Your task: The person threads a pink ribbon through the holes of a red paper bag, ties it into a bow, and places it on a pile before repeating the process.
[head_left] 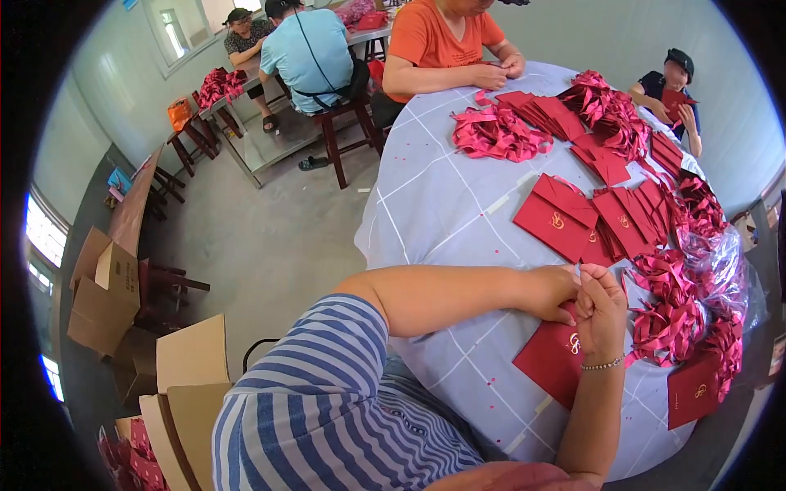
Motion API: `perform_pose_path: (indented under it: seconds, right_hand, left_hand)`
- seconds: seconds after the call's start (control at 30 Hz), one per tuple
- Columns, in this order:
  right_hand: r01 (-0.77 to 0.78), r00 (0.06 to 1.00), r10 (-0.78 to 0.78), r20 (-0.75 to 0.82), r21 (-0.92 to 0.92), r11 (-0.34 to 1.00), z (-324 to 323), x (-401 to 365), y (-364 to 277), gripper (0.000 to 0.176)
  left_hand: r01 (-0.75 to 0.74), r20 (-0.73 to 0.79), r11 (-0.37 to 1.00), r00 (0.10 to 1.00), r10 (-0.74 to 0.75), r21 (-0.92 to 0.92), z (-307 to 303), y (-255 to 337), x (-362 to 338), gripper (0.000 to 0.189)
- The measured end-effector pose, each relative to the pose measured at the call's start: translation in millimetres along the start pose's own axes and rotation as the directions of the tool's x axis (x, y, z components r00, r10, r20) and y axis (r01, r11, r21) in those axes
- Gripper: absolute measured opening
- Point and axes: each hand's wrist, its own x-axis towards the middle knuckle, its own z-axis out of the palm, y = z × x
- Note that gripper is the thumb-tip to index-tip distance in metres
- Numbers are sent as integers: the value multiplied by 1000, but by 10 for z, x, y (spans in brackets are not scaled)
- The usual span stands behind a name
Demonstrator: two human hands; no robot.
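— Where is the red envelope [550, 360] sitting right now?

— It is lying flat on the near side of the table [442, 213], gold emblem up, partly under the person's wrists. The left hand [553, 290] and the right hand [602, 315] are meeting just above its top edge, fingers bunched together and pinching something small. I cannot tell what it is.

— How much is looking done?

— My guess is a fair share. The fanned stacks of envelopes [573, 214] are spreading across the middle of the table, and a single envelope [694, 389] is lying off to the right. The ribbon heap [671, 319] is sitting beside the hands and another ribbon pile [499, 131] is waiting farther off, so plenty seems to be left.

— And the containers?

— A clear plastic bag [725, 266] is slumping at the table's right edge with red ribbons showing through it. On the floor, open cardboard boxes [102, 286] are standing near the wall, their insides hidden. A nearer box [131, 458] is holding red pieces.

— Anyone else working?

— A person in an orange shirt [442, 41] is handling red pieces across the table, and a person in a dark cap [673, 82] is doing the same on the right.
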Motion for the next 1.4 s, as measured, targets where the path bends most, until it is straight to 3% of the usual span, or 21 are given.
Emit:
perform_pose_path:
  seconds: [0.27,0.37,0.43,0.73,0.93,1.23,1.4]
  right_hand:
    - [10,1000,-9,19,-9,1000,-35,11,26,11]
    - [-3,1000,3,12,-6,1000,-26,15,18,10]
    - [-4,1000,4,1,-12,1000,-11,12,14,10]
    - [-4,1000,4,9,-12,1000,-39,15,20,10]
    - [-7,1000,7,-2,-27,1000,-30,20,29,10]
    - [-15,1000,15,-12,-52,999,-15,13,45,8]
    - [8,1000,-7,17,-20,1000,-60,33,81,11]
  left_hand:
    - [46,26,999,999,-45,-21,-51,68,0,27]
    - [-32,-19,999,999,32,-16,-58,71,6,25]
    - [65,32,998,997,-65,10,-100,137,5,23]
    - [-11,-7,998,1000,12,66,-28,26,-2,24]
    - [51,47,997,997,-53,52,-39,27,2,25]
    - [15,0,1000,1000,-15,-4,-20,15,0,22]
    - [53,28,997,998,-55,54,-59,84,9,22]
